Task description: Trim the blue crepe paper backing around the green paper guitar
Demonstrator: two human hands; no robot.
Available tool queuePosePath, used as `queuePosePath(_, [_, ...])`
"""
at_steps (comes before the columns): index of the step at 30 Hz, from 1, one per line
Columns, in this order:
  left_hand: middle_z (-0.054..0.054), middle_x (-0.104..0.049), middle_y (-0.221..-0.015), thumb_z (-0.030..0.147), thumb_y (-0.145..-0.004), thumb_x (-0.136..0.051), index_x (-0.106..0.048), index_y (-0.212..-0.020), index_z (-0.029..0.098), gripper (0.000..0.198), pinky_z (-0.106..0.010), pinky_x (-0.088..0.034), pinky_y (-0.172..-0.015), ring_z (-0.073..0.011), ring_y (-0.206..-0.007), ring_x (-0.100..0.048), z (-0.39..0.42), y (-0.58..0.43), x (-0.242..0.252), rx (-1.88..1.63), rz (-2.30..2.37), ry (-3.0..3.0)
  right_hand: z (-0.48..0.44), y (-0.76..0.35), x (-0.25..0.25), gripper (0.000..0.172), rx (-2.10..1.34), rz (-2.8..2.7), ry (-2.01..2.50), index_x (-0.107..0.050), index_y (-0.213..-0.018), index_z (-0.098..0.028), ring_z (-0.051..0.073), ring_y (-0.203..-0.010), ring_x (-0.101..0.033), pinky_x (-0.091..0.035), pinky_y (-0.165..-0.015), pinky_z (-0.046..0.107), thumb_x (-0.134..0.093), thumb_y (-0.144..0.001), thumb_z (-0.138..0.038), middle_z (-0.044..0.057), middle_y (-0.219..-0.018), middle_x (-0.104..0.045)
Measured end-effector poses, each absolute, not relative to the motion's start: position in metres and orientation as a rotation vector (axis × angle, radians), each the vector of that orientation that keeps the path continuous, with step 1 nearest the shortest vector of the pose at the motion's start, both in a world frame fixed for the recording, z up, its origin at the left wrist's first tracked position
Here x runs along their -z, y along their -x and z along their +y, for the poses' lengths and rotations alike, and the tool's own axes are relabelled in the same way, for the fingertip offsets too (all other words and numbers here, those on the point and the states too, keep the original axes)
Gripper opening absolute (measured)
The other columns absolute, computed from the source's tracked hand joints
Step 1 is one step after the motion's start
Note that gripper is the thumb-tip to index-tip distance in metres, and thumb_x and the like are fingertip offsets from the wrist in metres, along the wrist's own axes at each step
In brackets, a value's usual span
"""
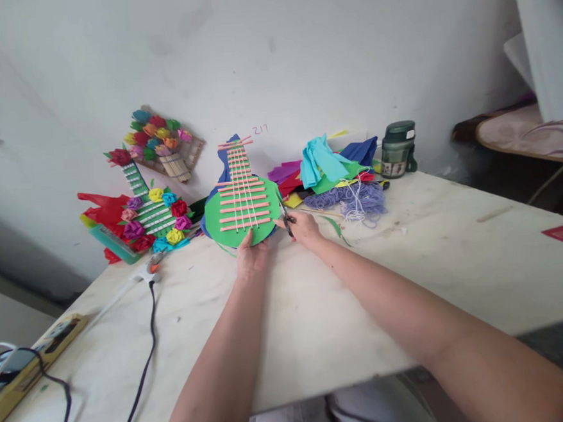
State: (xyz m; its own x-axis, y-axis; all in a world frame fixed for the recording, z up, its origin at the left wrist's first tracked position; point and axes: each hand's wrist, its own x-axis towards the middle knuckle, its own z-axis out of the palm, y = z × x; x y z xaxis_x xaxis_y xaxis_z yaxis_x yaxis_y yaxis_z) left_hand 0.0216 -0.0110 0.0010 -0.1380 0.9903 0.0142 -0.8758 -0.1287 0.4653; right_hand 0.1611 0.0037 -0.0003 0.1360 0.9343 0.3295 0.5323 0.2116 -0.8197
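A green lute-shaped craft [242, 201] with pink sticks across it and white strings down its front is held up at the middle of the table. My left hand [252, 255] grips its bottom edge, thumb on the front. Blue sheet material [223, 165] shows behind its neck and edge. In my right hand [304, 227], closed around the handles, are dark scissors [288, 223], their blades pointing up along the craft's right edge. A thin green strip [337, 228] lies beside the right hand. The fingers behind the craft are hidden.
Left stands another lute craft with paper flowers [156, 210], near a glue gun [148, 270] with a black cord. A flower panel [163, 139] leans on the wall. Right are coloured crepe paper [324, 163], purple yarn [370, 201] and a green bottle [397, 151]. A power strip [36, 366] lies front left.
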Motion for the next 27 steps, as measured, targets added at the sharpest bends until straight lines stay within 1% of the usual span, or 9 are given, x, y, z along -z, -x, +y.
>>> queuePosePath(3, [-0.009,-0.061,-0.122,-0.001,-0.08,-0.048,-0.051,-0.125,0.019,0.05,-0.041,-0.049,-0.093,-0.0238,-0.115,-0.056,-0.011,-0.021,0.0,-1.656,0.407,-0.39,0.006,-0.168,0.0,0.032,-0.49,-1.525,1.458,-0.069,-0.078,-0.024,0.016,-0.062,-0.06,-0.038,-0.053,0.022,-0.058,-0.074,-0.054,-0.001,-0.065,-0.064])
queuePosePath(7, [-0.009,-0.062,-0.121,-0.002,-0.079,-0.049,-0.055,-0.12,0.019,0.046,-0.041,-0.047,-0.096,-0.0242,-0.119,-0.052,-0.011,-0.021,0.002,-1.647,0.425,-0.414,0.009,-0.174,0.002,0.033,-0.455,-1.535,1.476,-0.068,-0.076,-0.023,0.015,-0.062,-0.06,-0.036,-0.053,0.021,-0.057,-0.075,-0.054,-0.001,-0.061,-0.062])
queuePosePath(13, [-0.008,-0.056,-0.13,0.0,-0.081,-0.048,-0.059,-0.111,0.019,0.038,-0.041,-0.047,-0.096,-0.0244,-0.124,-0.047,-0.01,-0.019,0.003,-1.64,0.436,-0.423,0.011,-0.173,0.002,0.032,-0.451,-1.54,1.445,-0.068,-0.073,-0.021,0.014,-0.054,-0.057,-0.036,-0.052,0.022,-0.055,-0.077,-0.051,-0.002,-0.052,-0.058])
queuePosePath(17, [-0.009,-0.058,-0.127,-0.002,-0.079,-0.05,-0.056,-0.118,0.02,0.045,-0.041,-0.048,-0.096,-0.0251,-0.122,-0.049,-0.009,-0.017,0.004,-1.654,0.453,-0.414,0.013,-0.176,0.002,0.029,-0.517,-1.57,1.397,-0.07,-0.078,-0.021,0.013,-0.049,-0.057,-0.039,-0.051,0.022,-0.056,-0.078,-0.046,-0.002,-0.055,-0.06])
queuePosePath(21, [-0.009,-0.062,-0.121,-0.003,-0.078,-0.05,-0.051,-0.126,0.022,0.055,-0.043,-0.048,-0.095,-0.0256,-0.117,-0.053,-0.009,-0.014,0.004,-1.634,0.475,-0.416,0.015,-0.184,0.0,0.029,-0.571,-1.553,1.414,-0.069,-0.082,-0.02,0.012,-0.043,-0.055,-0.04,-0.05,0.022,-0.06,-0.075,-0.046,-0.003,-0.055,-0.06])
queuePosePath(24, [-0.009,-0.062,-0.121,-0.004,-0.077,-0.05,-0.05,-0.127,0.023,0.057,-0.043,-0.048,-0.095,-0.0253,-0.115,-0.054,-0.009,-0.014,0.004,-1.613,0.469,-0.419,0.016,-0.19,-0.001,0.03,-0.594,-1.538,1.416,-0.069,-0.082,-0.019,0.01,-0.04,-0.053,-0.041,-0.049,0.022,-0.062,-0.073,-0.047,-0.003,-0.053,-0.059])
queuePosePath(27, [-0.008,-0.062,-0.122,-0.005,-0.078,-0.05,-0.049,-0.127,0.025,0.058,-0.044,-0.048,-0.094,-0.0255,-0.114,-0.055,-0.01,-0.014,0.004,-1.603,0.455,-0.421,0.018,-0.192,0.0,0.032,-0.597,-1.545,1.402,-0.069,-0.079,-0.018,0.01,-0.041,-0.052,-0.042,-0.048,0.022,-0.061,-0.073,-0.049,-0.003,-0.05,-0.055])
